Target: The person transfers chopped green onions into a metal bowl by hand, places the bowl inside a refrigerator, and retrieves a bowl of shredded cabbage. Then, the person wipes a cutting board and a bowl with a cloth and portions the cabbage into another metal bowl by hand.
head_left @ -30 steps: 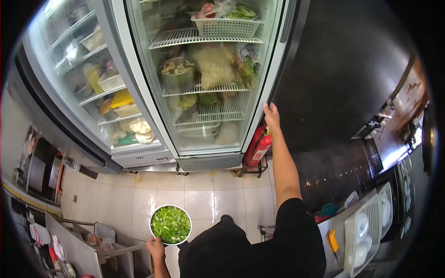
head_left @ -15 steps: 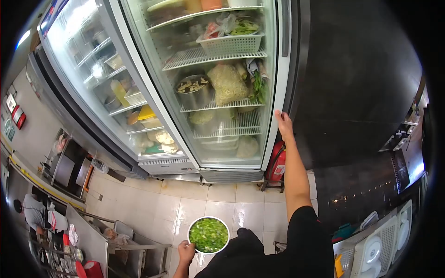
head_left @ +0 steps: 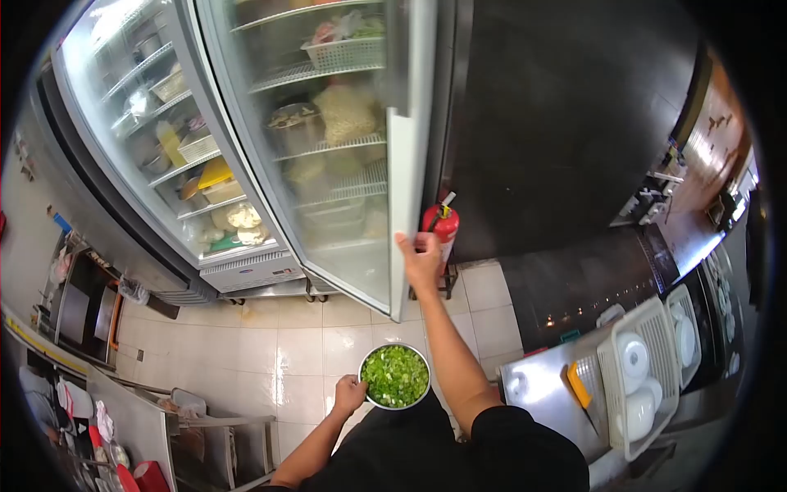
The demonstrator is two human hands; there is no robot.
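Note:
In my left hand [head_left: 351, 394] is a round bowl [head_left: 396, 407] full of chopped green vegetables [head_left: 395, 375], gripped by its left rim and held level in front of my body. My right hand [head_left: 422, 261] grips the free edge of a glass refrigerator door [head_left: 401, 205], low down. That door is swung partly out toward me. Through its glass show wire shelves with a white basket [head_left: 348, 53], a metal pot [head_left: 297, 127] and a bulging clear bag [head_left: 346, 113]; the lower shelves look hazy.
A red fire extinguisher [head_left: 443, 230] stands just behind the door's edge. On the left is another glass-fronted refrigerator [head_left: 176, 139]. A metal counter [head_left: 537, 394] at right holds a yellow-handled knife [head_left: 577, 385] and a basket [head_left: 620, 439] of white dishes. A steel table [head_left: 131, 418] is at lower left.
The refrigerator door has swung from closed to partly open, with my right hand pulling its edge toward me. My view has shifted right, and the bowl remains in my left hand.

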